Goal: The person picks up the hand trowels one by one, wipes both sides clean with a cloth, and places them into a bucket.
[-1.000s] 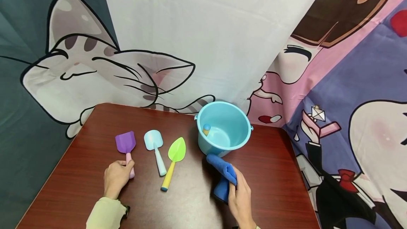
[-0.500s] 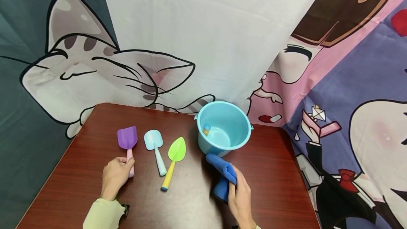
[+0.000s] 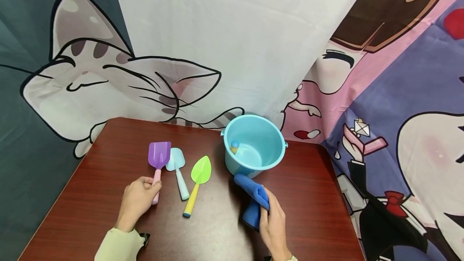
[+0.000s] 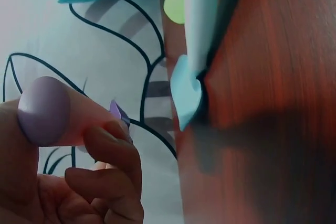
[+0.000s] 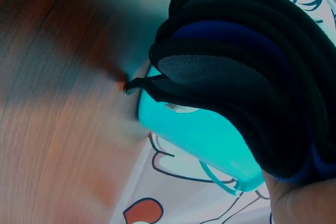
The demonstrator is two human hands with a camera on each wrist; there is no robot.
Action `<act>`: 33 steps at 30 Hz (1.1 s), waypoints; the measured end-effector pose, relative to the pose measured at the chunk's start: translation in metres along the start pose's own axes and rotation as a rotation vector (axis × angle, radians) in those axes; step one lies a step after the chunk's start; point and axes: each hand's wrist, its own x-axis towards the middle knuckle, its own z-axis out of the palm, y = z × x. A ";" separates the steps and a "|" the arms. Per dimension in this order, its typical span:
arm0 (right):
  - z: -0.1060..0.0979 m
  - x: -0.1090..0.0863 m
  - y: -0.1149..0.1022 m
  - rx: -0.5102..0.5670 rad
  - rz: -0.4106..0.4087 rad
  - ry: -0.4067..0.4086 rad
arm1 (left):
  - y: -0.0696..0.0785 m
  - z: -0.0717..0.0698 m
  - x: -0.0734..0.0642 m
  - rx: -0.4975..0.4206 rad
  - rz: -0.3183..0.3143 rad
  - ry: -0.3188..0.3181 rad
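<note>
My left hand [image 3: 138,201] pinches the pink handle of a purple toy shovel [image 3: 159,154] between thumb and fingers. In the left wrist view the rounded handle end [image 4: 46,111] shows above the tabletop, the blade mostly hidden behind the fingers. The purple blade overlaps the edge of a light blue toy shovel [image 3: 182,184] lying on the table. Right of that lies a green toy trowel [image 3: 201,170] with a yellow handle. My right hand [image 3: 274,222] grips a folded blue towel [image 3: 255,192] just in front of the light blue bucket [image 3: 237,164]; its folds fill the right wrist view.
Inside the bucket sits a small tan piece with a blue top [image 3: 234,146]. The bucket stands near the far edge of the brown wooden table [image 3: 308,188]. A printed cloth backdrop [image 3: 232,51] hangs right behind the table.
My left hand has moved right with the purple shovel, bringing its blade over the light blue shovel's edge. The right hand and towel stay in place.
</note>
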 end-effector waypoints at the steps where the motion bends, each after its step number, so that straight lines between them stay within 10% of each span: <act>1: 0.000 0.000 0.000 0.003 -0.001 -0.001 | 0.001 0.001 -0.001 -0.001 0.006 -0.004; 33: 0.006 0.008 -0.014 0.079 -0.161 0.006 | 0.030 0.035 -0.028 -0.016 0.179 -0.161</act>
